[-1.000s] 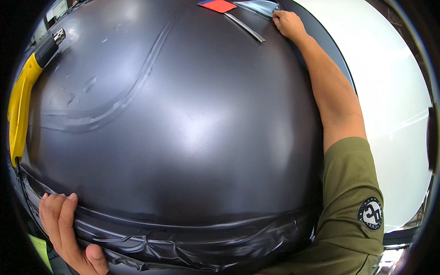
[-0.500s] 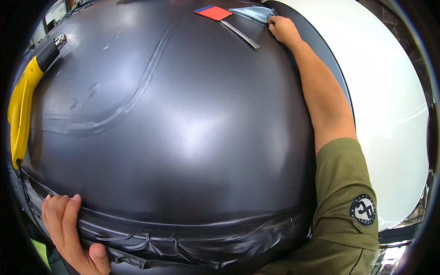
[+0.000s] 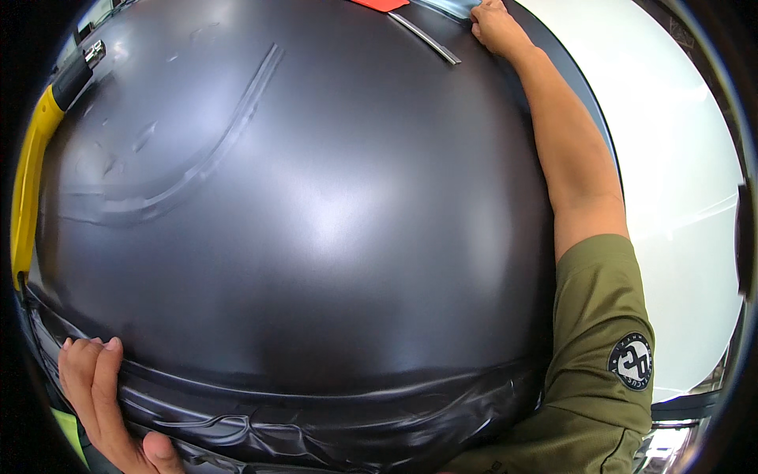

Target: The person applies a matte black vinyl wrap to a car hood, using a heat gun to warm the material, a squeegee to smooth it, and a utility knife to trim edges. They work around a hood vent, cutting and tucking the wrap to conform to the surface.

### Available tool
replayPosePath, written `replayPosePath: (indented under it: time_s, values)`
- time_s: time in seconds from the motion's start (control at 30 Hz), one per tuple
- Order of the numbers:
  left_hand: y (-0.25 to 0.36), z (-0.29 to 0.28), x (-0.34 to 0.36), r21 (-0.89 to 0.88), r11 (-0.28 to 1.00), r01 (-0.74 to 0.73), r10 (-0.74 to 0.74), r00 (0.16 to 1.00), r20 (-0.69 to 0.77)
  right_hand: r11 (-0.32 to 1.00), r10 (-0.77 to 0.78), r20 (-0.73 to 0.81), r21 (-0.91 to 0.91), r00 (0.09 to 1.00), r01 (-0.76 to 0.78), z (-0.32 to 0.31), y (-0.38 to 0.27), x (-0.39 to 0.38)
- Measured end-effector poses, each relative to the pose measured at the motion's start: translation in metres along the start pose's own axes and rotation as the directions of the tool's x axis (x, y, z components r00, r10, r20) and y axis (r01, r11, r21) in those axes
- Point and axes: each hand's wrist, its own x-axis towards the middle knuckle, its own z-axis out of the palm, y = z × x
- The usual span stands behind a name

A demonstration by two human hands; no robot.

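Yellow heat gun (image 3: 35, 170) far left, then your left hand (image 3: 99, 399), grip loose, thumb spread from fingertips touching the dark film (image 3: 332, 237) near its wrinkled edge. Up top, red card (image 3: 380, 3), metal strip (image 3: 425, 38), bluish sheet (image 3: 448, 7), your right hand's (image 3: 499, 30) grip pinched closed at its corner; white panel (image 3: 671, 197) beyond.

Left hand (image 3: 99, 395), lower left, rests on dark sheeting (image 3: 316, 245); right hand (image 3: 499, 31), top right of centre, pinches what appears to be bluish film (image 3: 452, 6).
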Motion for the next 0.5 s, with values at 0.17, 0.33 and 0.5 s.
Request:
replayPosePath:
  time_s: [0.17,0.33,0.5]
  values:
    - [-0.002,0.002,-0.002,0.046,0.999,0.0,-0.001,1.0,0.008,0.989,-0.144,0.035,-0.02,0.989,0.145,0.002,0.007,0.01]
    - [-0.001,0.005,0.0,0.017,1.0,0.017,-0.016,1.0,-0.025,0.996,-0.073,-0.04,0.044,0.997,0.075,-0.013,-0.016,0.011]
    - [0.004,0.007,0.009,-0.108,0.994,-0.031,0.016,0.991,-0.13,0.99,0.056,0.006,0.131,0.998,-0.056,-0.03,-0.006,0.008]
